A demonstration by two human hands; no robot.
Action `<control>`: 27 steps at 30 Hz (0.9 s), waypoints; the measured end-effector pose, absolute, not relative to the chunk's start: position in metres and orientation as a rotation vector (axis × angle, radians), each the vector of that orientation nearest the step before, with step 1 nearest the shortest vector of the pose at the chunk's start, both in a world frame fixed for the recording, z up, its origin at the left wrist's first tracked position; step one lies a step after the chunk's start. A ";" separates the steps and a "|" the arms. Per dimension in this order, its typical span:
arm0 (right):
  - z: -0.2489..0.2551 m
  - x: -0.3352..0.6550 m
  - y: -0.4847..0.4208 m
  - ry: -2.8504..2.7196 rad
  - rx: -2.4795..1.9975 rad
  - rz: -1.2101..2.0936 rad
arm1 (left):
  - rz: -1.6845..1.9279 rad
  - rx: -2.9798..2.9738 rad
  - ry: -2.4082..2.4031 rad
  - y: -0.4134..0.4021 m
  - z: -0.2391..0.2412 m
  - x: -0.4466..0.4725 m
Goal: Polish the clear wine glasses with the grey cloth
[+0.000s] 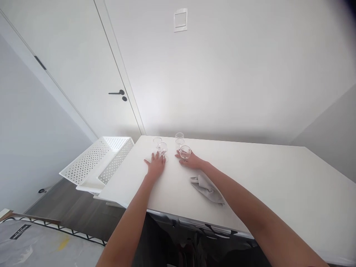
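Observation:
Several clear stemmed glasses stand in two groups near the back left of the white table [250,178]. My left hand [155,167] lies flat with its fingers spread, its fingertips touching or close beside the foot of the nearest left-hand glass [162,147]. Behind that one is another glass [157,141]. My right hand [194,161] reaches in from the right, its fingers around the low part of the front glass [185,151]. Two more glasses, a middle one [180,142] and a rear one [179,135], line up behind it. A crumpled grey cloth [207,190] lies beside my right forearm.
A white perforated basket [91,163] adjoins the table's left edge. Beyond it is a white door with a black handle [118,92]. The wall with a light switch [180,20] rises behind the table. At lower left is a black wire rack edge [66,230].

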State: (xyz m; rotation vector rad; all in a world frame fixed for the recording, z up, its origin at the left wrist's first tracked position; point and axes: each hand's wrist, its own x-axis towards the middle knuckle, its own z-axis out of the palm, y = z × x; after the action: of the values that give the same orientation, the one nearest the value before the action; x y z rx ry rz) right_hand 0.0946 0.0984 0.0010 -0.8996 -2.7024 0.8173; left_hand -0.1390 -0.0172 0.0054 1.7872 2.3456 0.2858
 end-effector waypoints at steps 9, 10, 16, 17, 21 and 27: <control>0.012 0.017 0.067 -2.802 -0.709 0.879 | 0.354 1.735 2.455 -0.051 0.000 -0.189; 0.013 0.013 0.063 -2.802 -0.702 0.880 | 0.369 1.721 2.475 -0.053 -0.002 -0.191; 0.015 0.002 0.045 -2.765 -0.726 0.868 | 0.463 1.652 2.535 -0.053 -0.009 -0.193; 0.015 0.001 0.043 -2.767 -0.730 0.862 | 0.474 1.649 2.534 -0.053 -0.010 -0.193; 0.016 -0.002 0.038 -2.769 -0.729 0.848 | 0.524 1.655 2.530 -0.052 -0.010 -0.194; 0.019 -0.009 0.032 -2.790 -0.765 0.848 | 0.700 1.598 2.533 -0.059 -0.011 -0.197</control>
State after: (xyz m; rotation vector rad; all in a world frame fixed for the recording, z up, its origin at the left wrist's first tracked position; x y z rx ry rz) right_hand -0.0087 0.0317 0.0191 -0.7651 -2.7905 0.8482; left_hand -0.1968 -0.0593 -0.0113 1.5981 2.5330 0.7003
